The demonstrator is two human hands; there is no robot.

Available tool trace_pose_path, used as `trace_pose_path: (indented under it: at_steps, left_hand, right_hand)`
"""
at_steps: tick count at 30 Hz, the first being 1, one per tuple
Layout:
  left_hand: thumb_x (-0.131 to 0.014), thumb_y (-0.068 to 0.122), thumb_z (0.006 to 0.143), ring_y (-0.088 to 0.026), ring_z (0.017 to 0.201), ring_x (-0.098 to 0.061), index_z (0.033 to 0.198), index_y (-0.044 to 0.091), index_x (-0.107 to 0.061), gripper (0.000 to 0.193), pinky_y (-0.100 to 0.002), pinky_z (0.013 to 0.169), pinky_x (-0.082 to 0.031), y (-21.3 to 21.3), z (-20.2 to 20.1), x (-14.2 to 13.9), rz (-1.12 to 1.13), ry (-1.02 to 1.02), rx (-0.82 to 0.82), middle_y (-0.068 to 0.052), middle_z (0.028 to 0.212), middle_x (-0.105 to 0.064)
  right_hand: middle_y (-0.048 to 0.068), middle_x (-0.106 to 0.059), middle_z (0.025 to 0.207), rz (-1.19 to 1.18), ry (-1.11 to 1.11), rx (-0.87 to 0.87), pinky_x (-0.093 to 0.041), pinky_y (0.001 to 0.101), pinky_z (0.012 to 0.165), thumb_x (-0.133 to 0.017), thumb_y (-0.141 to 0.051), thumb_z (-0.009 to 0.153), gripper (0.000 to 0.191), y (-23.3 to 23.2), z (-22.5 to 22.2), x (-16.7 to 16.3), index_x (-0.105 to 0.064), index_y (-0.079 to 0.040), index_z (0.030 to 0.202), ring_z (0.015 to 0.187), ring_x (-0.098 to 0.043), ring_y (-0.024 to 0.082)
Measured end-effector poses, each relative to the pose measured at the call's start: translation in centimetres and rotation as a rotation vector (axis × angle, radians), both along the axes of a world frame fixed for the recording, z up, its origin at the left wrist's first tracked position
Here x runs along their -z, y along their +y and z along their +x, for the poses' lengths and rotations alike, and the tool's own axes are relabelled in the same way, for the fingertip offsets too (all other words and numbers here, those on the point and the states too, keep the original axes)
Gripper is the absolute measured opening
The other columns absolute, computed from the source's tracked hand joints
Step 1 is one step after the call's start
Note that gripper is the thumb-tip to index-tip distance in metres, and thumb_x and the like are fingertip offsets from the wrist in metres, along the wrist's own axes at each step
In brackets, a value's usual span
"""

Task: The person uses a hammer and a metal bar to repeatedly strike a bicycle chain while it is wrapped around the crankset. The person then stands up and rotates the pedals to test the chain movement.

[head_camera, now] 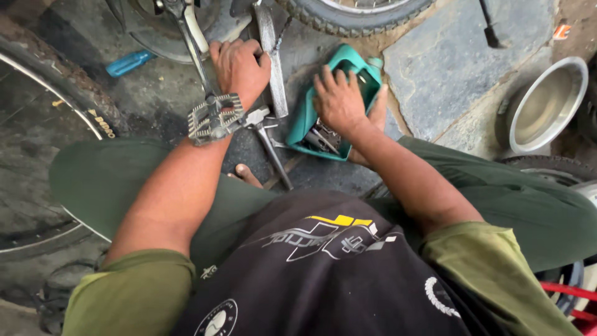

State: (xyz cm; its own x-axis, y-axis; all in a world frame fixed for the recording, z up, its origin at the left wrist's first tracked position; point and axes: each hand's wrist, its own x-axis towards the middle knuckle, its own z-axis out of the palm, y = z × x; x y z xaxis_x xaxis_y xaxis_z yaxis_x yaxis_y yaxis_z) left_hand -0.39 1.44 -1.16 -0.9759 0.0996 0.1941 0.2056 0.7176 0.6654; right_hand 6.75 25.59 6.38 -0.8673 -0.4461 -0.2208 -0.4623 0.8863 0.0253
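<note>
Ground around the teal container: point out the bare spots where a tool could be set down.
The grey stone slab between the teal container and the steel bowl is bare. Dark ground beside the blue tool is also free. It is crowded between the left hand and right hand: pedal, pliers, metal bar.

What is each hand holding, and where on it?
The left hand grips the bicycle crank arm above the pedal. The right hand reaches into the green tub; any hold is hidden.
</note>
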Motion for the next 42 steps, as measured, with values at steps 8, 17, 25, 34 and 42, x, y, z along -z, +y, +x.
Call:
trace_pose_path:
  at_steps: [8, 17, 25, 34, 42]
  left_hand:
    - [-0.074, 0.019, 0.081, -0.034, 0.092, -0.062, 0.084, 0.008, -0.071, 0.012, -0.051, 0.098, -0.035, -0.2, 0.2, -0.3, -0.013, -0.005, 0.051, -0.013, 0.087, -0.069]
    - [-0.083, 0.013, 0.079, -0.034, 0.093, -0.063, 0.087, 0.01, -0.074, 0.013, -0.048, 0.095, -0.036, -1.1, 0.1, -0.8, 0.029, -0.061, 0.085, -0.011, 0.087, -0.069]
    - [-0.085, 0.015, 0.076, -0.034, 0.09, -0.064, 0.087, 0.009, -0.077, 0.014, -0.048, 0.093, -0.036, -1.0, -0.1, -1.3, 0.032, -0.078, 0.084, -0.012, 0.086, -0.071]
    - [-0.083, 0.007, 0.077, -0.032, 0.089, -0.065, 0.088, 0.008, -0.077, 0.012, -0.047, 0.093, -0.037, -1.1, 0.0, -1.7, 0.044, -0.063, 0.082, -0.011, 0.086, -0.071]
    - [-0.083, 0.007, 0.075, -0.032, 0.089, -0.065, 0.087, 0.007, -0.077, 0.014, -0.047, 0.094, -0.037, -1.0, -0.1, -1.8, 0.061, -0.053, 0.065, -0.011, 0.085, -0.071]
  right_hand:
    - [0.014, -0.062, 0.108, -0.098, 0.092, 0.208, -0.045, 0.0521, 0.1, -0.064, -0.025, 0.095, 0.017, 0.7, -1.6, 1.7, -0.067, -0.009, 0.1, 0.108, -0.058, 0.036]
    - [0.021, -0.071, 0.095, -0.142, -0.028, 0.614, -0.052, 0.0531, 0.083, -0.053, -0.016, 0.099, 0.02, -2.4, -8.6, 5.9, -0.071, -0.007, 0.092, 0.09, -0.068, 0.042]
    - [0.018, -0.071, 0.096, -0.773, 0.018, 0.481, -0.057, 0.0467, 0.08, -0.075, -0.003, 0.084, 0.022, -5.2, -5.4, 2.9, -0.072, -0.005, 0.106, 0.089, -0.069, 0.038]
    - [0.014, -0.061, 0.097, -0.808, -0.014, 0.325, -0.05, 0.0459, 0.085, -0.081, -0.007, 0.085, 0.019, -7.7, -6.7, 4.1, -0.072, -0.008, 0.102, 0.097, -0.062, 0.038]
    - [0.013, -0.061, 0.099, -0.8, -0.022, 0.341, -0.051, 0.0455, 0.087, -0.082, -0.009, 0.085, 0.021, -7.6, -6.4, 5.1, -0.074, -0.011, 0.105, 0.099, -0.062, 0.036]
